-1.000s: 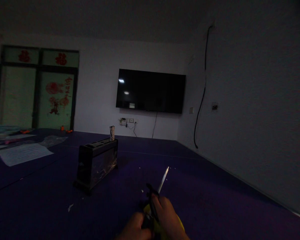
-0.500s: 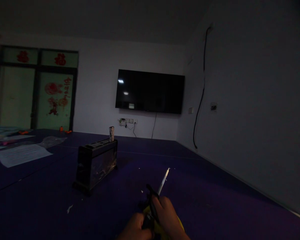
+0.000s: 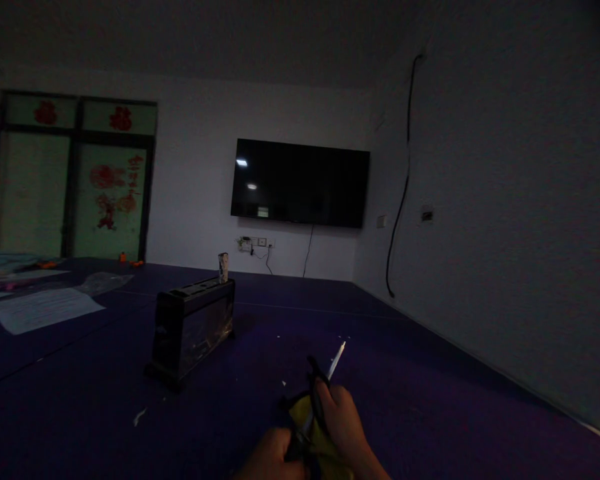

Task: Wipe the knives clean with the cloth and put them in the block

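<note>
I am gripping a knife (image 3: pixel 336 360) in my right hand (image 3: pixel 343 420), fingers wrapping closed around its dark handle, and the thin blade is pointing up and away from me towards the far wall. A yellow cloth (image 3: pixel 300 408) is bunching under and beside the handle, touching it. My left hand (image 3: pixel 273 457) is sitting low at the bottom edge of the view, pressing against the cloth just beside my right. It is curling inwards, but in this dim light I cannot tell whether it is actually clasping anything.

All of this is happening just above the purple floor (image 3: pixel 430 400), near me. Further off to the left, well apart from my hands, a black knife block (image 3: pixel 193 327) is standing upright. Its top is showing a row of slots, and one pale handle (image 3: pixel 223 267) is sticking up out of the slot at the far end. The other slots are looking dark.

Sheets of paper (image 3: pixel 43 308) and a clear plastic bag (image 3: pixel 103 281) are lying far left. A dark television (image 3: pixel 300 183) is hanging on the wall ahead.
</note>
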{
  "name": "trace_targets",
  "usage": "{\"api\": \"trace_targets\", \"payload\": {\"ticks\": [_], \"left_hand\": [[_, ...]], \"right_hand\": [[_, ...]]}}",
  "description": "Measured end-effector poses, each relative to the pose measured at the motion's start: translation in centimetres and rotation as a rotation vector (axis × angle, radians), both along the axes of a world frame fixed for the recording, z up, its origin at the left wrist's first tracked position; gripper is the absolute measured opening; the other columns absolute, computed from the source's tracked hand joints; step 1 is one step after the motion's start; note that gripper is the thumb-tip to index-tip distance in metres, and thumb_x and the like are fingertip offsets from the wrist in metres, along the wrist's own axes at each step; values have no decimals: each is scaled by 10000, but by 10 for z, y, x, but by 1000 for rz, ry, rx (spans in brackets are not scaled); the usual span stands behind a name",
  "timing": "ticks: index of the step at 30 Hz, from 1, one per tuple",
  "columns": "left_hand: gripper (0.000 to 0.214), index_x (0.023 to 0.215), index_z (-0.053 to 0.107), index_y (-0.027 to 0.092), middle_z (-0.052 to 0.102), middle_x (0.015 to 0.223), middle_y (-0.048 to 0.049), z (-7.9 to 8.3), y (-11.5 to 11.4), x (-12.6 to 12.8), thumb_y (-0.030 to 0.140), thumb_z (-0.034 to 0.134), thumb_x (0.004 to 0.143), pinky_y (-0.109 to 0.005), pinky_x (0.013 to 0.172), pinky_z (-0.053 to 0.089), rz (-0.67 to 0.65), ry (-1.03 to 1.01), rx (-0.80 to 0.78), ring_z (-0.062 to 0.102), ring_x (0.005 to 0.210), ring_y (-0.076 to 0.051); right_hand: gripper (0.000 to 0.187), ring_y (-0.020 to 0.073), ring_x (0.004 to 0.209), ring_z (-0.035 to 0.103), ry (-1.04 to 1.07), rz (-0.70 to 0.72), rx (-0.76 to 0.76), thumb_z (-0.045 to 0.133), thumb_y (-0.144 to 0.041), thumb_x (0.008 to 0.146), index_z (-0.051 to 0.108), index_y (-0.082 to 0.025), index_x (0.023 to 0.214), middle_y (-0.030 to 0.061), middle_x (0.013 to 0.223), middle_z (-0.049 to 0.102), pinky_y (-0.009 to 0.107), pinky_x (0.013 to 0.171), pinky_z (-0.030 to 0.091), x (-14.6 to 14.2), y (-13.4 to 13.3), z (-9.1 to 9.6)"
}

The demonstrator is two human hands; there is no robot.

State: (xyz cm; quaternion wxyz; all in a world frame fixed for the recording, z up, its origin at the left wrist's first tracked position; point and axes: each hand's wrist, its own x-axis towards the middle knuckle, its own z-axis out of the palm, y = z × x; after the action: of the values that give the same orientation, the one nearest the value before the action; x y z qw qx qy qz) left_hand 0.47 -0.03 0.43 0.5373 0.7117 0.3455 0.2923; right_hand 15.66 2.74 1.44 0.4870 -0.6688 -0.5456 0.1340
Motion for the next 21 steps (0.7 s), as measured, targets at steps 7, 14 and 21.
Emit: {"api": "trace_targets", "payload": {"ticks": [7,14,21], "left_hand": [[126,647,554,122,439,566,41,-8,7,-1,236,581,600,-198,513,293,39,125,40,376,539,-69],[133,683,565,115,484,605,30,-5,5,-1,192,577,575,-199,510,289,99,102,9,396,562,-76],[169,735,554,126,497,608,30,-8,6,0,204,590,589,-197,496,301,16,-60,-75,422,538,-76]], "right_hand": [[475,143,513,490,26,27,14,326,-532,771,511,-157,545,29,519,514,227,474,321,1,-3,6],[485,140,525,491,31,74,-11,319,-533,780,535,-151,573,28,542,539,222,479,328,-8,-10,6],[431,156,597,535,-4,105,-71,364,-483,782,587,-148,628,46,620,602,222,536,350,-17,-21,9]]}}
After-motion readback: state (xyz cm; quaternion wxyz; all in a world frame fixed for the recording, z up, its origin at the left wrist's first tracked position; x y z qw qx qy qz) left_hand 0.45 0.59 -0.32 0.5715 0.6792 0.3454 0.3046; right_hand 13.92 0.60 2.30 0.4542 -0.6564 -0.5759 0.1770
